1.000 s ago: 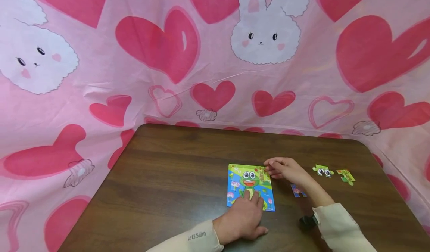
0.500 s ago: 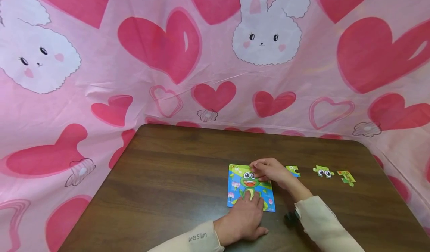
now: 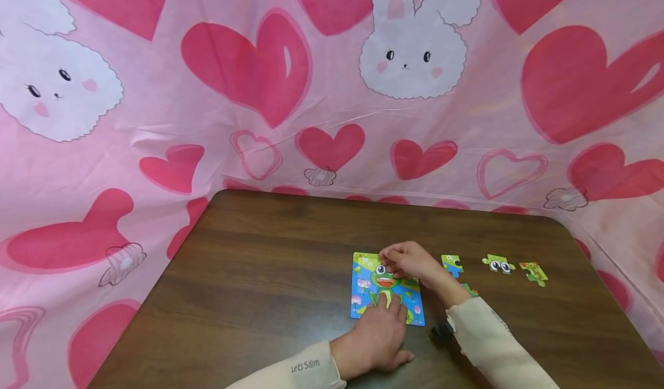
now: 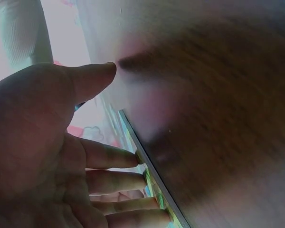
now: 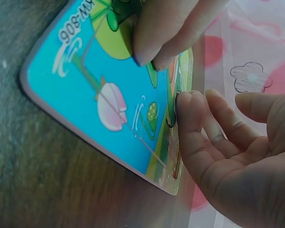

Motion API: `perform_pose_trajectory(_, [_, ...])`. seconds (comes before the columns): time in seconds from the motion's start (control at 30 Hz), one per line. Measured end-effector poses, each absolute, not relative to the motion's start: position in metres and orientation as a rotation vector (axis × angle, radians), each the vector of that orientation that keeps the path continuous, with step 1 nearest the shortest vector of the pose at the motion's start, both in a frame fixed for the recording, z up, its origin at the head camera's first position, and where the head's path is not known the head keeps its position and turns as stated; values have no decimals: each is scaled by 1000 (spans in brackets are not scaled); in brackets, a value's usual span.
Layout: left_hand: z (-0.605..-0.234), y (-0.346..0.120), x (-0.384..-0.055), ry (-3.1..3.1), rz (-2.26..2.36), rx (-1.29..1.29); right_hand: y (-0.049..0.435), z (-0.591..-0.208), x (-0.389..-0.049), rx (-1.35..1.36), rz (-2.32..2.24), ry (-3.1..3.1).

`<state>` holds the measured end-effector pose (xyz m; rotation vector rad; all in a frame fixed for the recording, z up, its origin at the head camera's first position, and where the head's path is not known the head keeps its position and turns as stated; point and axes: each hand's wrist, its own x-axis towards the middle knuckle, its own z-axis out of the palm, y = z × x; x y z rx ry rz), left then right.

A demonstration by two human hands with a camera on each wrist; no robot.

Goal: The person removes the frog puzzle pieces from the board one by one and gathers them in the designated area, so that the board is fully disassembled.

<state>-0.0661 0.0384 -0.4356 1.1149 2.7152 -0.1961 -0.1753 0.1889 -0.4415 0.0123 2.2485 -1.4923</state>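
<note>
A square frog puzzle (image 3: 365, 297) lies flat on the table. My left hand (image 3: 373, 334) rests on its lower half, with straight fingertips on the picture and the thumb held apart over the wood. In the left wrist view, those fingers (image 4: 116, 183) come down at the puzzle's thin edge (image 4: 154, 173). Over the frog's eyes and the upper right part is my right hand (image 3: 410, 262), its fingers bent. The right wrist view has the thumb (image 5: 190, 116) right at the surface. I cannot tell whether the right fingers pinch a piece.
Loose puzzle pieces lie right of the puzzle: a green-and-blue one (image 3: 452, 265), one with eyes (image 3: 499, 264), a tree piece (image 3: 534, 273) and one partly hidden by the right arm (image 3: 470, 290). Pink heart-print cloth (image 3: 337, 101) hangs behind the brown table (image 3: 249, 285).
My right hand has moved left from the puzzle's upper right corner to over the frog's eyes, uncovering the green-and-blue piece. The left hand has stayed in place.
</note>
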Motion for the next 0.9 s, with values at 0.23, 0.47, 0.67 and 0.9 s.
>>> perform_pose_trajectory(0.23, [-435, 39, -67, 2712, -192, 1117, 188, -442, -174, 16, -1463, 2275])
perform_pose_trajectory(0.47, [-436, 39, -69, 2719, -191, 1145, 187, -441, -173, 7, -1448, 2273])
perform_pose_trajectory(0.67, [-434, 38, -69, 2737, -211, 1161, 187, -441, -173, -15, -1427, 2288])
perform_pose_trajectory(0.9, [-435, 39, -70, 2713, -212, 1155, 188, -443, -173, -16, -1405, 2300])
